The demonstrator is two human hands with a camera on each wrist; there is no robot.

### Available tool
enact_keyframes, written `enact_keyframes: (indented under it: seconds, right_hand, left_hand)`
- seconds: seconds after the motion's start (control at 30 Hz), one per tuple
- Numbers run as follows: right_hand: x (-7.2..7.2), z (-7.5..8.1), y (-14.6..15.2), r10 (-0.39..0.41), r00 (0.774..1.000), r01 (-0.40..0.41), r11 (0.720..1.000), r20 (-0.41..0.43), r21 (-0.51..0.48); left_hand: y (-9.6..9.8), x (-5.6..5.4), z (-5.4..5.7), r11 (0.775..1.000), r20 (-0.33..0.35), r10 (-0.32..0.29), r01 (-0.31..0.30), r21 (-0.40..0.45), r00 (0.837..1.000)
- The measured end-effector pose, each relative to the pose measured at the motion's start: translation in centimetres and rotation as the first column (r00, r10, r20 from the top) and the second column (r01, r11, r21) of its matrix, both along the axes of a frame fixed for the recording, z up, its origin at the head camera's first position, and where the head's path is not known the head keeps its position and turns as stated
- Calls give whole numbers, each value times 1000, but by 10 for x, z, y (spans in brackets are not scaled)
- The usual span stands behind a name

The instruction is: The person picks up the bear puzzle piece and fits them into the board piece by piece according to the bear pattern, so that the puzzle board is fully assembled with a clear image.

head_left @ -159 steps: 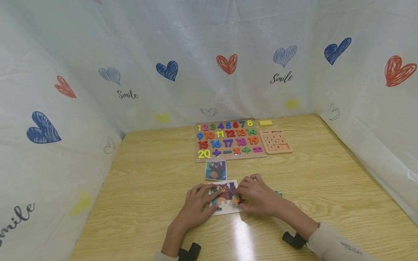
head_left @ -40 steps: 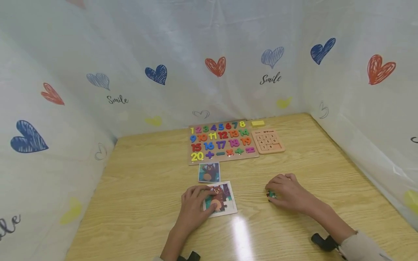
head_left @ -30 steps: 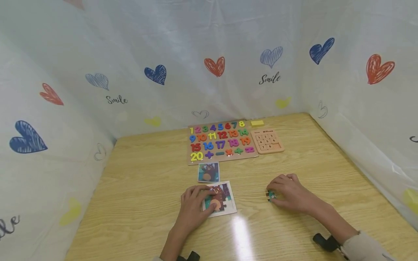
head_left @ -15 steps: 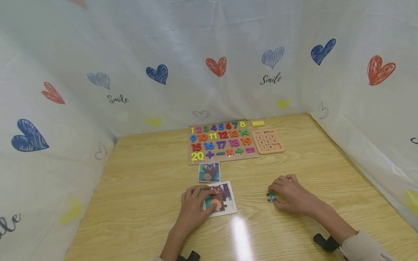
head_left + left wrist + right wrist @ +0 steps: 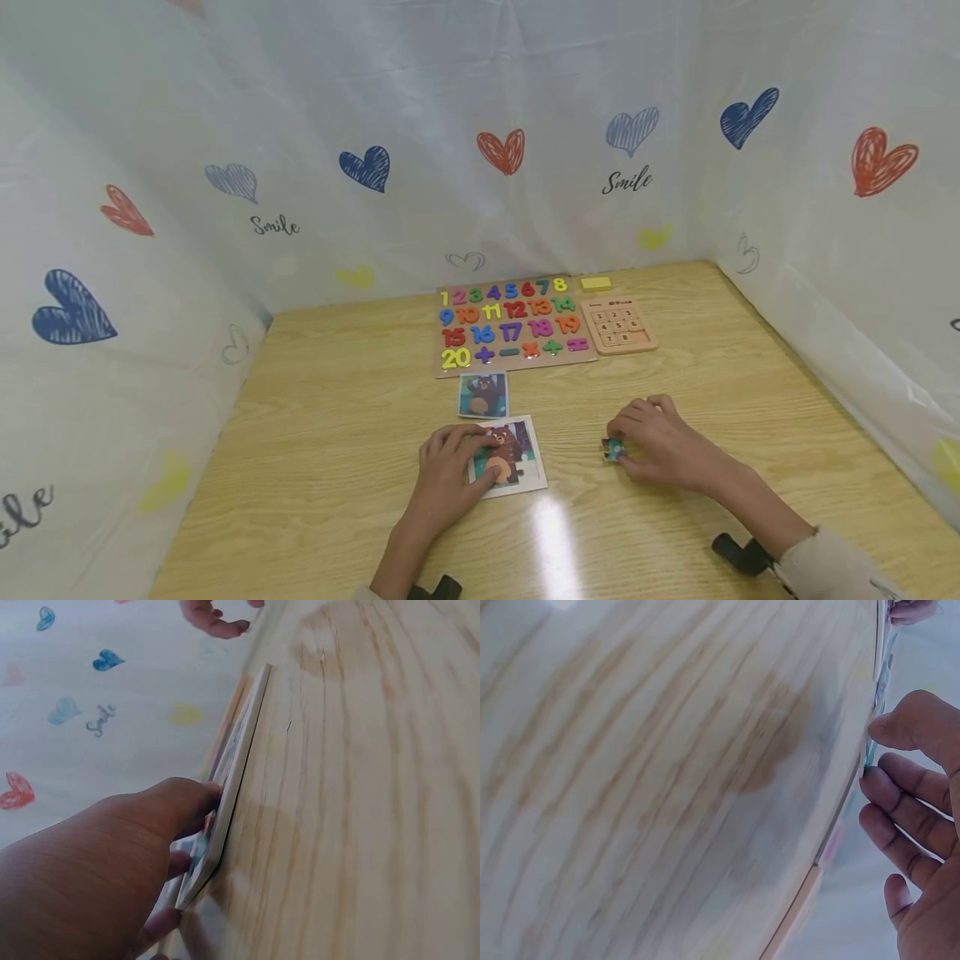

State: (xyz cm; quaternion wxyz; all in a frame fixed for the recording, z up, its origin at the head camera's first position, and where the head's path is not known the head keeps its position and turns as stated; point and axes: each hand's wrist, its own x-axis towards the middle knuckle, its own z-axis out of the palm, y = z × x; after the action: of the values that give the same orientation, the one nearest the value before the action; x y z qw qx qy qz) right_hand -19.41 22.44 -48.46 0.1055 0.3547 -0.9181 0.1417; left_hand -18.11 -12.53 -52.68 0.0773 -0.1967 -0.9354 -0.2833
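In the head view, my left hand (image 5: 452, 475) rests on the left side of a bear jigsaw puzzle (image 5: 529, 482) in a white frame. Its index finger and thumb lie across the picture; the left wrist view shows the thumb on the puzzle's face (image 5: 238, 761). The puzzle's lower right corner is a bare white gap. To the right, my right hand (image 5: 660, 443) pinches a small teal puzzle piece (image 5: 613, 450) between thumb and fingers, low over or on the table. Behind the puzzle lies a square bear picture card (image 5: 483, 395).
A number board (image 5: 517, 363) with colourful numerals lies at the back. Beside it are a wooden sliding number puzzle (image 5: 649, 345) and a yellow block (image 5: 596, 284). A white curtain with printed hearts (image 5: 501, 152) surrounds the wooden table (image 5: 337, 417).
Earlier my right hand worked at the puzzle's right side, where a brown piece now sits. Then it went right to the teal piece, which has since turned and shifted slightly left. My left hand stays put.
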Motion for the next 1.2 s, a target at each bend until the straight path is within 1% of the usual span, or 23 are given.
enact_keyframes:
  seconds: [0.23,0.53,0.8,1.2]
  right_hand:
    - [-3,1,-6,8,1000,-8,1000,9,2]
    - [-7,4,-15,66,998,-67,997,-8,-38]
    - [-8,6,-21,84,996,-83,996,2,-44]
    - [-9,8,-32,97,995,-96,994,10,-49]
  left_hand:
    - [0,1,0,1000,3,1,-1,8,1000]
    - [0,1,-1,1000,5,5,-5,1,1000]
    - [0,0,0,1000,3,-4,4,13,1000]
    - [0,0,0,1000,-1,-6,6,-1,1000]
